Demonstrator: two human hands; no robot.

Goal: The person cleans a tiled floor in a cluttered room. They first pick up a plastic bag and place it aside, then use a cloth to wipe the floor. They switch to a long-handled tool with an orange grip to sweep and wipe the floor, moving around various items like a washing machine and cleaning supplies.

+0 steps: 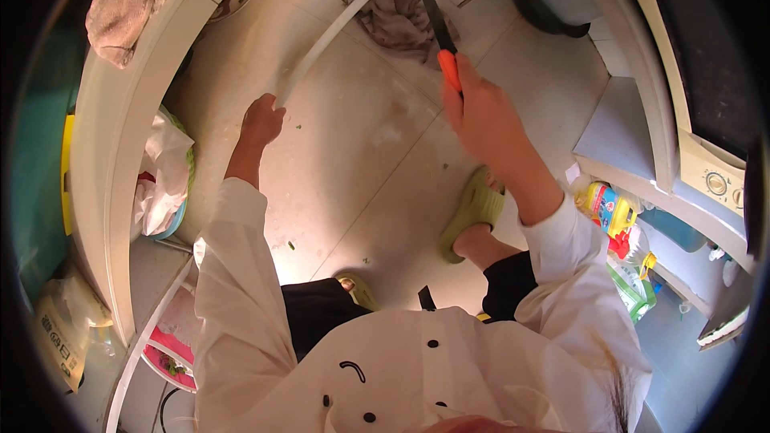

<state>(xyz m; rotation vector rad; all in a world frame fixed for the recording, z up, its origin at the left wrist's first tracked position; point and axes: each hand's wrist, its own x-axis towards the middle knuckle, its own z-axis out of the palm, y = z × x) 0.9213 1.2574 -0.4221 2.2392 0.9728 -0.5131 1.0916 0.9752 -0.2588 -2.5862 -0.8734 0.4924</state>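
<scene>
My right hand (484,114) is closed around the orange handle of a knife (436,9), whose dark blade points away from me toward the top of the view. My left hand (263,119) is held out over the tiled floor, fingers curled, at the near end of a long whitish strip or pole (343,19); whether the fingers grip it cannot be told, as that end is blurred. A crumpled greyish-brown cloth (400,18) lies on the floor beyond, beside the blade.
At left are a pale counter edge (120,150), a pink towel (135,6) and a bin with a white plastic bag (165,168). At right, a shelf holds a yellow bottle (607,207) below an appliance with a dial (716,183). Green slippers (472,213) are on my feet.
</scene>
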